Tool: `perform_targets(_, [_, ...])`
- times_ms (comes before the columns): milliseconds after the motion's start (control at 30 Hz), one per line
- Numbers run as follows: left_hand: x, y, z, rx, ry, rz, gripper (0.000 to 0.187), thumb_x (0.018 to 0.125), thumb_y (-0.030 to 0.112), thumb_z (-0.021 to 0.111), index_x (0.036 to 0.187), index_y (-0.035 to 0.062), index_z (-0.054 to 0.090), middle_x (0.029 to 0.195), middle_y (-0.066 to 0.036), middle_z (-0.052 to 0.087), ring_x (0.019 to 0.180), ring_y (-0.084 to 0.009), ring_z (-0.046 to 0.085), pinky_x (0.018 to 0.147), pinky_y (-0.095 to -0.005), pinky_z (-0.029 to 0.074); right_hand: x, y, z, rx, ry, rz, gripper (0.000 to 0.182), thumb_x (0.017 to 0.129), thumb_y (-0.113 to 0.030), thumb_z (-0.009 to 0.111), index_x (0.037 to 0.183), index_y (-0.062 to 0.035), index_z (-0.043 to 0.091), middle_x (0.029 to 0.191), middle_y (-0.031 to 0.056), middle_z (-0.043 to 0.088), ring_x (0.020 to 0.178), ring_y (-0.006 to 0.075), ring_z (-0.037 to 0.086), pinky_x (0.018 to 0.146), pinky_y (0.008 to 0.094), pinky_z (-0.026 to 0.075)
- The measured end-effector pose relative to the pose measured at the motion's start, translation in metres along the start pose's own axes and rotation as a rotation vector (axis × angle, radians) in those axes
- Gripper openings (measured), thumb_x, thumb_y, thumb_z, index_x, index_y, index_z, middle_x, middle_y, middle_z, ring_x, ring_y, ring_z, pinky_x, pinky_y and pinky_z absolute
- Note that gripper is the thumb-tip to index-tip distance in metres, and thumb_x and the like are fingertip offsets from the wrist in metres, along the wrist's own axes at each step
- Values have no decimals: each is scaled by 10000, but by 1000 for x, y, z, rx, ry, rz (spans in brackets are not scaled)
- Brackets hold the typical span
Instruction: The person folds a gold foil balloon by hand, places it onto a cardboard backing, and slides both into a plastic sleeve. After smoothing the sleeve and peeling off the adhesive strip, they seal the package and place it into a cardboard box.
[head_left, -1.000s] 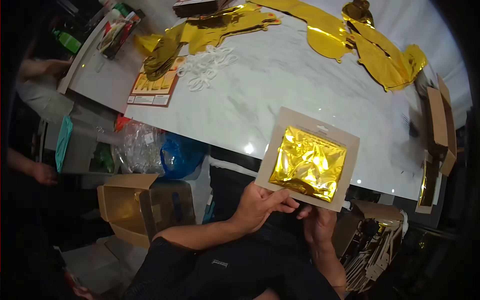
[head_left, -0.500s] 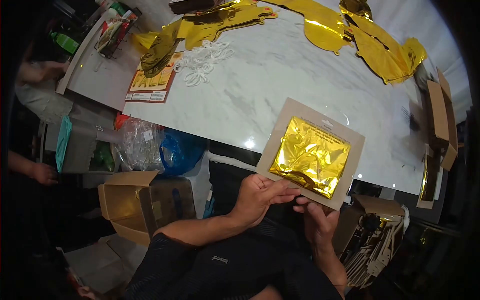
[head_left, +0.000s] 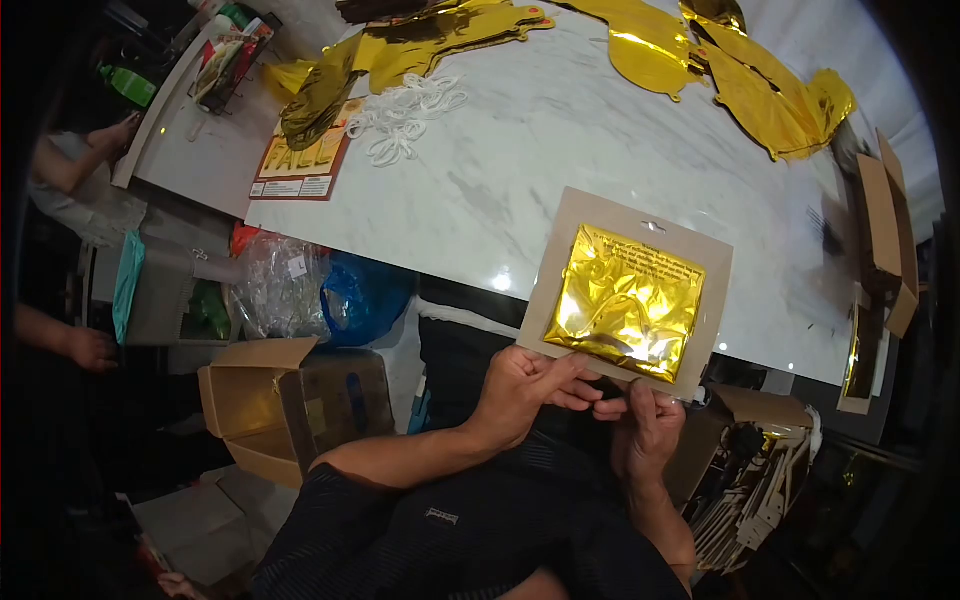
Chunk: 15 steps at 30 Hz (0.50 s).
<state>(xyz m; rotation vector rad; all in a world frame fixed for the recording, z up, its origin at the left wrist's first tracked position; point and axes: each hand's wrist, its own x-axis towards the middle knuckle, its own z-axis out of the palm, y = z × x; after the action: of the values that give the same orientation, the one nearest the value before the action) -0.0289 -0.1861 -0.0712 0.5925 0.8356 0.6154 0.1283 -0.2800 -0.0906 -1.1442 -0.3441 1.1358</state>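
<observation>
I hold a tan cardboard backing card (head_left: 590,222) with a folded gold foil balloon (head_left: 625,303) packed on its front, above the near edge of the white marble table (head_left: 560,140). My left hand (head_left: 520,390) pinches the card's lower left edge. My right hand (head_left: 645,425) grips the card's bottom edge just beside it. The card faces me, slightly tilted.
Flat gold foil balloons (head_left: 770,95) and white cord loops (head_left: 405,115) lie on the table's far side, beside a "FALL" card (head_left: 300,165). An open cardboard box (head_left: 290,405) and plastic bags (head_left: 330,300) sit on the floor at left. Another person's arm (head_left: 70,160) shows at far left. Boxes (head_left: 885,240) stand at right.
The card has turned a little and shifted right in my hands. My right hand has moved up onto the bottom edge. The person at left raised an arm.
</observation>
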Motion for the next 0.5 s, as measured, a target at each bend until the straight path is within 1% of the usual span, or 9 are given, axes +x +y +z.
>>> perform_targets(67, [-2,-4,-1,81,-8,98,272,1035,141,659,1175,-92,681,1041,-174,754,874,-227,767,752,-316,654,2,-2,-2,1,1,21,275,1066,-186,618,1041,79,687,932,191,768,645,205,736,616,316,636])
perform_targets(100, [-3,-3,-1,83,-12,96,272,1035,141,659,1175,-92,681,1041,-174,754,874,-227,767,752,-316,654,2,-2,-3,1,4,42,276,1066,-190,619,1022,74,689,949,191,771,649,203,737,614,315,635])
perform_targets(167, [-5,-1,-2,43,27,167,255,1040,121,642,1185,-85,682,1061,-170,752,876,-234,765,753,-327,654,4,-4,-4,-2,29,36,275,1065,-194,622,1017,68,689,960,190,770,648,203,738,610,314,632])
perform_targets(233, [-4,1,-6,50,37,156,235,1035,95,628,1181,-82,679,1080,-181,745,852,-241,765,739,-325,651,4,-4,-5,-8,52,30,273,1064,-198,625,1012,63,689,970,189,770,648,203,738,606,312,630])
perform_targets(300, [-4,2,-8,55,49,152,217,1030,68,614,1177,-79,675,1099,-192,738,827,-248,764,725,-323,648,6,-1,-7,5,40,15,268,1068,-154,598,1058,94,702,979,224,763,656,246,747,623,339,647])
perform_targets(333, [-4,3,-8,39,40,136,220,1031,75,616,1175,-79,678,1086,-195,742,824,-249,764,723,-322,647,6,0,-7,5,41,12,268,1068,-154,598,1058,94,702,979,224,763,656,246,747,623,339,647])
perform_targets(400, [-5,3,-7,21,31,121,223,1031,81,618,1173,-80,680,1073,-199,746,822,-251,765,720,-322,646,6,2,-7,20,34,-11,252,1072,-209,615,1098,37,661,961,169,760,681,205,744,598,317,627])
perform_targets(433, [-6,3,-6,17,27,106,226,1029,90,624,1166,-79,684,1057,-201,749,817,-252,764,722,-321,646,7,4,-7,19,32,-13,252,1072,-209,615,1098,37,661,961,169,760,681,205,744,598,317,627])
perform_targets(500, [-7,3,-5,13,24,87,228,1027,98,631,1160,-78,688,1041,-204,752,813,-252,764,724,-321,646,7,7,-9,52,10,-16,252,1075,-217,612,1142,23,647,975,142,743,732,208,752,609,318,631])
